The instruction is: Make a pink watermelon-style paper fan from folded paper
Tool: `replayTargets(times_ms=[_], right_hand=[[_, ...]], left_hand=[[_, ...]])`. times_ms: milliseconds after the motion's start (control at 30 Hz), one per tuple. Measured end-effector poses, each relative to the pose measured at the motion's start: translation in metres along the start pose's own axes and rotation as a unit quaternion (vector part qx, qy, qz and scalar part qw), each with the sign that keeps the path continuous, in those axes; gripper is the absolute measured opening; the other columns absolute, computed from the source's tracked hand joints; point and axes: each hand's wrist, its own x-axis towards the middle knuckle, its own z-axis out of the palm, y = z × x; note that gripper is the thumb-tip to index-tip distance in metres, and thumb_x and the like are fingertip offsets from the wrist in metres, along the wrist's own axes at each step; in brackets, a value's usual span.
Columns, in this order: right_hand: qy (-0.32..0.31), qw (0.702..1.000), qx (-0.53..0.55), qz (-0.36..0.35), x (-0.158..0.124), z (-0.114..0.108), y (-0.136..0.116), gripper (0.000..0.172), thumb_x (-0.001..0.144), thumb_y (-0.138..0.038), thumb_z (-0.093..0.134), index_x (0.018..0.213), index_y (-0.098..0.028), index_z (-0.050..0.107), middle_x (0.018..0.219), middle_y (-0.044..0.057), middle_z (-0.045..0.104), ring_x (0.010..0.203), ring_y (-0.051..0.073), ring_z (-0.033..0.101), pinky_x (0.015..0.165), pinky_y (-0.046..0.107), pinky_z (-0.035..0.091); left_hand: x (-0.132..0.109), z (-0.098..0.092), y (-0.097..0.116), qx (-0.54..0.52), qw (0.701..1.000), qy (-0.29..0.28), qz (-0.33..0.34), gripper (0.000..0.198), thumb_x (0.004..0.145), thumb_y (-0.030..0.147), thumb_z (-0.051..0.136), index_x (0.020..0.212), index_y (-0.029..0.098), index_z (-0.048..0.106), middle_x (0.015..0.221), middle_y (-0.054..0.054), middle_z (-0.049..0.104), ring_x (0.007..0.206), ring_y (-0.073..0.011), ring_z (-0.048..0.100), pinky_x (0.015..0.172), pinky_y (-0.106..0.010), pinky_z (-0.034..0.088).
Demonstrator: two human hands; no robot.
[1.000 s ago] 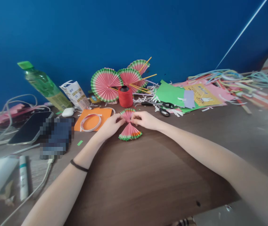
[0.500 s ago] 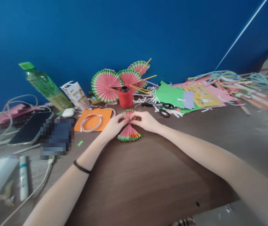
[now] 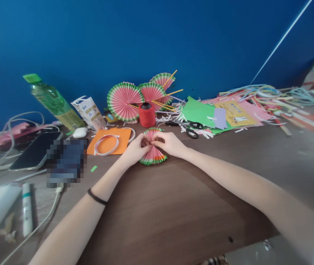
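Note:
A pleated paper fan (image 3: 153,155), pink with a green and white rim, lies on the table between my hands, spread above and below its pinched middle. My left hand (image 3: 137,148) is closed on it from the left, thumb and fingers at the centre. From the right, my right hand (image 3: 169,142) pinches the same centre with thumb and forefinger. The fingertips hide the fan's middle, so any thread there cannot be made out. Just behind the fan stands a spool of red thread (image 3: 147,116).
Finished round paper fans (image 3: 125,101) on sticks lean by the blue wall. Black-handled scissors (image 3: 192,132) lie among paper scraps beside green paper (image 3: 199,112). To the left are orange paper (image 3: 123,141), a tape roll (image 3: 106,145), a carton (image 3: 89,113), a green bottle (image 3: 53,99) and a phone (image 3: 36,150).
My left hand has turned slightly, its thumb now lower on the fan's centre. The fan's lower half has shifted a little to the right between my hands.

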Motion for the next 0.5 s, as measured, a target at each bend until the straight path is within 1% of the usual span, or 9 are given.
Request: replayTargets(times_ms=[67,200,300,367,500], right_hand=[[0.001,1.000,-0.014,-0.001,0.0000,-0.0001,-0.0011,0.007,0.079,-0.020,0.054,0.075,-0.016,0.058,0.069,-0.001,0.060,0.061,0.010,0.050,0.062,0.022,0.037],[0.006,0.999,-0.043,-0.025,0.0008,-0.0005,-0.0004,0.008,0.080,-0.020,0.053,0.076,-0.016,0.058,0.076,0.001,0.062,0.069,0.012,0.053,0.067,0.023,0.038],[0.014,0.996,-0.070,-0.046,0.0015,-0.0009,0.0019,0.008,0.081,-0.020,0.053,0.076,-0.017,0.058,0.078,0.002,0.062,0.072,0.013,0.053,0.070,0.024,0.037],[0.019,0.995,-0.082,-0.047,0.0015,-0.0005,0.0024,0.008,0.081,-0.020,0.053,0.077,-0.017,0.058,0.078,0.002,0.062,0.073,0.013,0.053,0.070,0.025,0.037],[0.019,0.997,-0.061,-0.032,0.0005,0.0019,-0.0022,0.008,0.080,-0.021,0.052,0.077,-0.017,0.058,0.077,0.002,0.062,0.071,0.013,0.053,0.069,0.025,0.037]], left_hand=[[-0.0005,0.0009,0.0019,0.008,1.000,-0.007,0.000,0.013,0.067,0.024,0.055,0.077,0.018,0.048,0.062,0.004,0.048,0.055,-0.0108,0.045,0.055,-0.026,0.039],[0.0004,0.0017,0.0031,0.011,1.000,-0.011,0.015,0.011,0.066,0.021,0.055,0.075,0.017,0.051,0.061,0.005,0.045,0.054,-0.0098,0.042,0.053,-0.025,0.037],[0.0014,0.0022,0.0017,0.003,1.000,-0.008,0.021,0.011,0.064,0.018,0.054,0.075,0.016,0.054,0.061,0.005,0.045,0.054,-0.0092,0.042,0.053,-0.024,0.037],[0.0016,0.0025,0.0007,0.004,1.000,-0.005,0.018,0.011,0.064,0.018,0.055,0.075,0.016,0.055,0.061,0.005,0.046,0.054,-0.0090,0.042,0.054,-0.023,0.037],[0.0005,0.0022,-0.0002,0.017,1.000,0.014,0.012,0.010,0.068,0.026,0.056,0.070,0.016,0.057,0.060,0.004,0.050,0.056,-0.0106,0.046,0.057,-0.025,0.039]])
